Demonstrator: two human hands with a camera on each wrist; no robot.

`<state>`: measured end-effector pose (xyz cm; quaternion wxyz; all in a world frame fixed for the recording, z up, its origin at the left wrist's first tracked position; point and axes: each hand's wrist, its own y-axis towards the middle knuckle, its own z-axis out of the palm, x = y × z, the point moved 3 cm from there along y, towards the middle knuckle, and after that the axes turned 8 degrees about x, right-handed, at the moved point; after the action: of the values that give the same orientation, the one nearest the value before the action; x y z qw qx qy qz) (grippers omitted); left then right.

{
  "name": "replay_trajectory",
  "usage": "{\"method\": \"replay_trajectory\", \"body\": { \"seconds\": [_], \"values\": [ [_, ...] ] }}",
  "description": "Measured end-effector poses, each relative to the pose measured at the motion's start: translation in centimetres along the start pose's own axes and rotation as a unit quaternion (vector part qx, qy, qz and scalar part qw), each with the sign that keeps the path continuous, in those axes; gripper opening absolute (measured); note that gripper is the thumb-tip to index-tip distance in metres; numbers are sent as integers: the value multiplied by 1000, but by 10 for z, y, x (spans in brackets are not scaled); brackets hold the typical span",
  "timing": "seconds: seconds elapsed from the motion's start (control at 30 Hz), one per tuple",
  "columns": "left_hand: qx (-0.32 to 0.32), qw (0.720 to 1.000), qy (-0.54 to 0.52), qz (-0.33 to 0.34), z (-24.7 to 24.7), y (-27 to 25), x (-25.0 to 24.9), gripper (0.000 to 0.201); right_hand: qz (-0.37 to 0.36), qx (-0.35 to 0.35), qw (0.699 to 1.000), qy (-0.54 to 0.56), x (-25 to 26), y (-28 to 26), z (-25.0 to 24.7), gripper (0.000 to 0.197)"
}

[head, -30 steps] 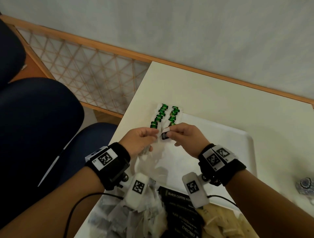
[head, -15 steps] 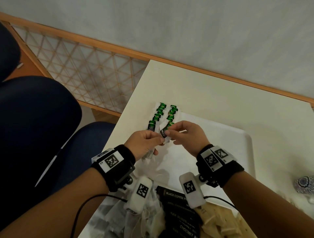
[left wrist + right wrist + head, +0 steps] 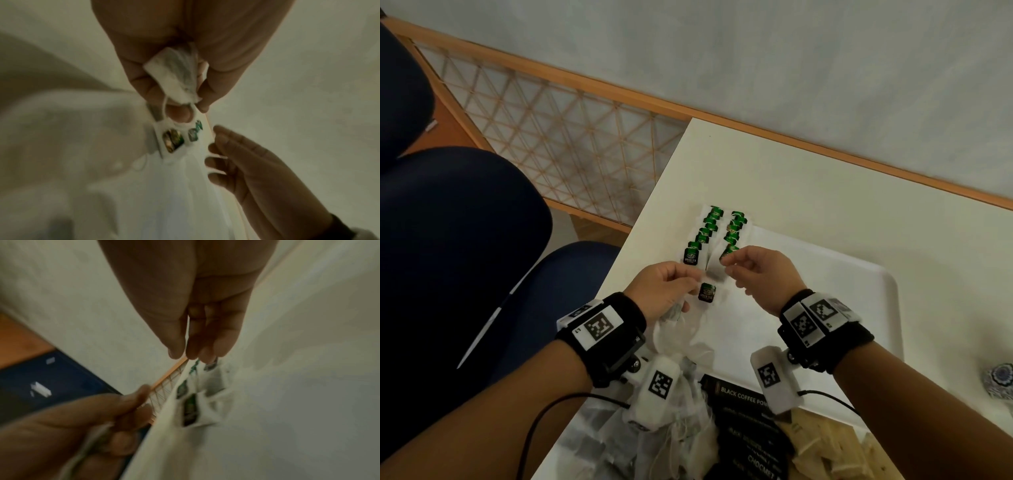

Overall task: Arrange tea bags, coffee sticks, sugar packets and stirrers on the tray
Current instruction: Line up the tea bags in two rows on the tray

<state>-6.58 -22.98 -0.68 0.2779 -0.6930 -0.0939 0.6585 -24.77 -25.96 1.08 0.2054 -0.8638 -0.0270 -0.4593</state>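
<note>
Head view: tea bag (image 3: 707,293) between fingers (image 3: 690,281).

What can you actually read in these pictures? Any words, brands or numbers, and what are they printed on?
"GREEN TEA": on the nearest tea bag tag of the left row.
"BLACK COFFEE POW", cut off by the wrist camera: on the black coffee stick pack.
"CHOCMET", partly legible: lower on the same black packs.
Other green tags: too small.
Hanging tag: logo only, text unreadable.
Wrist views: blurred.
</note>
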Motion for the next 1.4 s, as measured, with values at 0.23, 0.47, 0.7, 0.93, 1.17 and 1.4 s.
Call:
{"method": "replay_trajectory", "body": {
  "seconds": [0.23, 0.47, 0.7, 0.93, 1.17, 1.4],
  "values": [
    [-41, 996, 55, -59, -20, 1, 16, 16, 6, 68, 973, -219, 1, 8, 15, 28],
    [-25, 995, 60, -71, -13, 7, 16, 20, -18, 125, 939, -321, 3, 1, 42, 38],
    [-22, 994, 84, -58, -12, 7, 18, 20, -56, 142, 920, -361, -3, -9, 53, 52],
    [-32, 998, 45, -38, -9, 6, 13, 16, -71, 108, 904, -407, 6, 5, 64, 30],
    [-46, 997, 54, -31, -16, 4, 12, 24, -58, 75, 958, -269, 0, 1, 20, 23],
    [-62, 997, 43, -35, -12, 10, 6, 23, 28, 43, 990, -130, -12, 12, 9, 10]
  ]
}}
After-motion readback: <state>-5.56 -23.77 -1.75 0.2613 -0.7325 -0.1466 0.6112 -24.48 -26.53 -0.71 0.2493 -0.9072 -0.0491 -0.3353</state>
